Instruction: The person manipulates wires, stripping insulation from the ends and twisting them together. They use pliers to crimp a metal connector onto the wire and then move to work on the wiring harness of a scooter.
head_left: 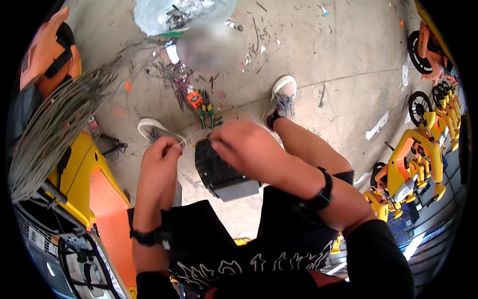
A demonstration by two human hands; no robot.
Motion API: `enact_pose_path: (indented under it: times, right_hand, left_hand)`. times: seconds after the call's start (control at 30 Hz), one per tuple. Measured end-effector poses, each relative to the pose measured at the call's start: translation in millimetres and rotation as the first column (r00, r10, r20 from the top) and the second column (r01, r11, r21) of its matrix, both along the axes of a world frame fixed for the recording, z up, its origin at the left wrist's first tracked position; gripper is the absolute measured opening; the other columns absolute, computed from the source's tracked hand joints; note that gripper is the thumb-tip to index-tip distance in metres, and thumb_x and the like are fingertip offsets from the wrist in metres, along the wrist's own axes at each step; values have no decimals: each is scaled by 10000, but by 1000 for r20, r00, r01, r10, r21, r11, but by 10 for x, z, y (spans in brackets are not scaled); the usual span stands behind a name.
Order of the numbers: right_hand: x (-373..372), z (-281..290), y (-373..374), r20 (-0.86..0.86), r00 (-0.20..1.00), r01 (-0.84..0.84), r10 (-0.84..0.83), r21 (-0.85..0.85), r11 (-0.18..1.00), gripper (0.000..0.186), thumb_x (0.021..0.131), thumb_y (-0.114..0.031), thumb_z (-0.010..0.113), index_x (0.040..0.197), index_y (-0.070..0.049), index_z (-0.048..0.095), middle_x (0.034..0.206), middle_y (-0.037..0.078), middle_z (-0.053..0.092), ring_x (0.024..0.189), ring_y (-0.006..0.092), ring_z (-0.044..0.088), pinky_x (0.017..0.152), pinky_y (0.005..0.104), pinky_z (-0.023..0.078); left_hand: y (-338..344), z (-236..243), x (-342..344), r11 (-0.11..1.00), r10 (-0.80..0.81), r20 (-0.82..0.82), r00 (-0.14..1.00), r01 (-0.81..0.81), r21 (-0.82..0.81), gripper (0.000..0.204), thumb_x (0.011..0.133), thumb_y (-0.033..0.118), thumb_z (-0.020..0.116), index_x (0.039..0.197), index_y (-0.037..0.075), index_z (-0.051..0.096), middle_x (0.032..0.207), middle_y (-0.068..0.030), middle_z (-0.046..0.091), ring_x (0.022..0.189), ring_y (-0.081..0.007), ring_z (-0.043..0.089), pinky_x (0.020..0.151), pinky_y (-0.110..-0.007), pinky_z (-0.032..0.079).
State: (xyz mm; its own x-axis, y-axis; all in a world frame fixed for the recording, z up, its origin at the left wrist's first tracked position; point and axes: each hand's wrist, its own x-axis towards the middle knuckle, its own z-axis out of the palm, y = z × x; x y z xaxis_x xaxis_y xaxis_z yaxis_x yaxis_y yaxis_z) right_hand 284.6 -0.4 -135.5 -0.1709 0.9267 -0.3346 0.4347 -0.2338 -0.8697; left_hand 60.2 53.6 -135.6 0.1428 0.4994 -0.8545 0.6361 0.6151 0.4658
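Observation:
My left hand [162, 152] is closed in a pinch, with a thin pale cable [184, 143] at its fingertips. My right hand [239, 144] is closed too, its fingers pressed on a thin copper-coloured wire [200, 140] that runs toward the left hand. The fingertips stay a short gap apart. Between my legs and under the right hand sits a black ribbed case [217, 169] with a grey side, partly hidden by that hand. On the floor just beyond lie pliers [206, 112] with green and yellow handles, beside a small orange-red item [194, 99].
Wire scraps [177, 82] litter the floor beyond my feet, near a clear plastic bag [149, 15] of bits. A large bundle of grey cables [59, 119] hangs over a yellow and orange vehicle body [82, 159] at left. Several yellow vehicles [411, 154] line the right.

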Motion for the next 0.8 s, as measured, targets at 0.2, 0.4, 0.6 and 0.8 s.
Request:
enact_pose_path:
  times: [0.2,0.4,0.6,0.8]
  right_hand:
    - [301,59,346,251,949,-220,191,92,971,237,811,-160,648,995,-34,569,842,125,592,787,329,583,736,415,466]
    - [417,200,315,412,898,-233,152,154,960,226,824,-183,636,993,-41,591,839,129,588,808,325,589,721,410,479]
    - [200,360,-28,517,841,-346,158,291,892,215,862,-247,608,988,-74,625,879,112,637,845,311,622,734,413,491]
    - [-64,525,39,447,894,-274,26,500,822,230,869,-265,606,972,-60,628,859,139,651,853,337,624,740,424,498]
  left_hand:
    - [572,354,152,974,-66,6,998,63,216,50,897,30,543,867,16,580,717,65,488,653,-16,404,564,-187,331]
    - [481,684,-77,908,-168,-52,984,175,381,63,843,57,610,869,0,617,658,-97,594,604,-128,569,587,-270,463]
    - [172,942,-258,811,-132,78,988,62,582,125,866,130,615,918,17,629,645,-64,596,579,-86,525,536,-261,431]
    - [-6,935,-299,655,-250,125,960,72,753,189,858,193,613,906,12,640,690,-77,637,615,-124,576,577,-298,460]
